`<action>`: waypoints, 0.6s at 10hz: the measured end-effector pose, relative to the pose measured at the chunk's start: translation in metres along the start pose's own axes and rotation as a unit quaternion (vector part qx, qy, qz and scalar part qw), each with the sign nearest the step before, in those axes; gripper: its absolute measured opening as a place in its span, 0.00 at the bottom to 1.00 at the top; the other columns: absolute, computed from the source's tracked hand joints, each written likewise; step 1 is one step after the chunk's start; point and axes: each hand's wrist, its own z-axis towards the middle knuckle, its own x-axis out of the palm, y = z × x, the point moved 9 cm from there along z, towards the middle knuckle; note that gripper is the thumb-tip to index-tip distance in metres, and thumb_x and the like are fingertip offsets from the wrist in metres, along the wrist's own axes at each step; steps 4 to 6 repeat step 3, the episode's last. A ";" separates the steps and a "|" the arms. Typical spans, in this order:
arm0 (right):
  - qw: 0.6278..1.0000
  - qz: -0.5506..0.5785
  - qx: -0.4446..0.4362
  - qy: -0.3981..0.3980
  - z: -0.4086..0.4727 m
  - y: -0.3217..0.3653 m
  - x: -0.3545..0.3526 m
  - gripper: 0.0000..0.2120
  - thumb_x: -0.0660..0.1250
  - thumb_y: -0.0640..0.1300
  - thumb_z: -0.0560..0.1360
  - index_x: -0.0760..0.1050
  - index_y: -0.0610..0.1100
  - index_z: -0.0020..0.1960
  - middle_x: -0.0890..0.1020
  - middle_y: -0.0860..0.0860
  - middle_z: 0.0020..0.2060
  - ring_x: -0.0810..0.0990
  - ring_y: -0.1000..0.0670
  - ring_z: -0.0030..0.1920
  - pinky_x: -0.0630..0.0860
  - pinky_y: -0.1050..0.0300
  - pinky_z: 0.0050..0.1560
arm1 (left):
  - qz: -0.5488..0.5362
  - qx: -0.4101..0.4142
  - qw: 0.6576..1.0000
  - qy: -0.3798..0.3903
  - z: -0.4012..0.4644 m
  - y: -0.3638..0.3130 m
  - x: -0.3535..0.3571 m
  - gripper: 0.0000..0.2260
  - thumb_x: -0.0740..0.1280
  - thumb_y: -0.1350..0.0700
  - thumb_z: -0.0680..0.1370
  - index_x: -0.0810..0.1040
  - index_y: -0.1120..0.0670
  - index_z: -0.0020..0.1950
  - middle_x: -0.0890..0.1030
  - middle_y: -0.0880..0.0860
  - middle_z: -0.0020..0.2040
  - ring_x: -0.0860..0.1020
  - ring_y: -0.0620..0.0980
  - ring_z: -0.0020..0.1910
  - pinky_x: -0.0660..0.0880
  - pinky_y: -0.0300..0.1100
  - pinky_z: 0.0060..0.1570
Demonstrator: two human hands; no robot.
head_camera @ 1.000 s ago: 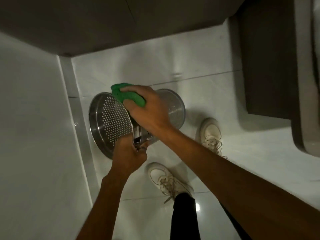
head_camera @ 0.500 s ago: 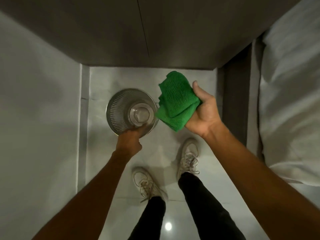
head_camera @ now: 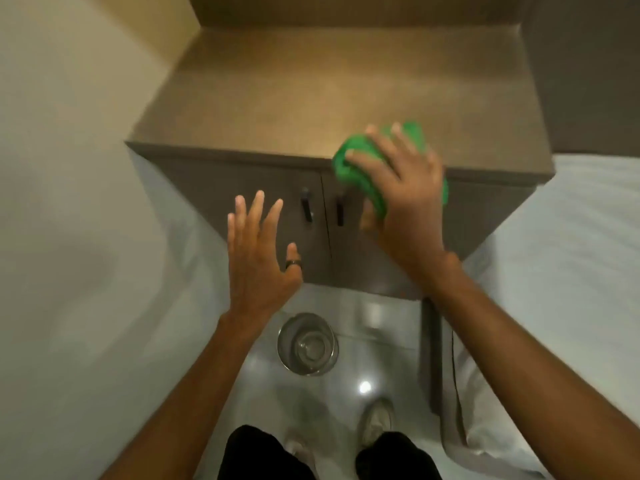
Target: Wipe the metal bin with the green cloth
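Right hand [head_camera: 408,202] clutching the green cloth [head_camera: 360,168] at the front edge of a brown cabinet [head_camera: 311,98]; left hand [head_camera: 259,251] empty, grip spread wide; metal bin [head_camera: 307,344] upright on the floor [head_camera: 374,327] below

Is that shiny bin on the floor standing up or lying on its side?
Upright: the metal bin shows its round rim and inner bottom from above, with neither hand touching it.
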 end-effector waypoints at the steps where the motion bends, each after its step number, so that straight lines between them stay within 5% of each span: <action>1: 0.990 -0.117 0.059 0.042 0.079 -0.040 -0.002 0.27 0.62 0.46 0.71 0.75 0.50 0.70 0.70 0.46 0.80 0.62 0.38 0.83 0.55 0.26 0.81 | 0.052 -0.001 0.999 -0.001 0.041 -0.022 -0.038 0.30 0.64 0.50 0.76 0.64 0.55 0.77 0.60 0.58 0.80 0.50 0.60 0.81 0.49 0.60 0.78; 2: 0.932 -0.156 0.182 0.272 0.088 -0.107 0.051 0.29 0.58 0.60 0.82 0.63 0.51 0.81 0.56 0.46 0.86 0.49 0.40 0.86 0.44 0.24 0.82 | 0.120 0.017 0.992 0.018 0.073 -0.043 -0.058 0.31 0.60 0.44 0.77 0.60 0.53 0.79 0.57 0.57 0.81 0.49 0.59 0.81 0.48 0.59 0.79; 3: 0.933 -0.157 0.170 0.275 0.087 -0.113 0.071 0.36 0.50 0.68 0.83 0.51 0.51 0.85 0.49 0.44 0.87 0.44 0.40 0.87 0.41 0.23 0.82 | 0.172 0.030 0.984 0.017 0.091 -0.058 -0.082 0.33 0.57 0.40 0.78 0.56 0.52 0.80 0.54 0.57 0.82 0.47 0.59 0.81 0.48 0.60 0.79; 6: 0.933 -0.157 0.170 0.275 0.087 -0.113 0.071 0.36 0.50 0.68 0.83 0.51 0.51 0.85 0.49 0.44 0.87 0.44 0.40 0.87 0.41 0.23 0.82 | 0.172 0.030 0.984 0.017 0.091 -0.058 -0.082 0.33 0.57 0.40 0.78 0.56 0.52 0.80 0.54 0.57 0.82 0.47 0.59 0.81 0.48 0.60 0.79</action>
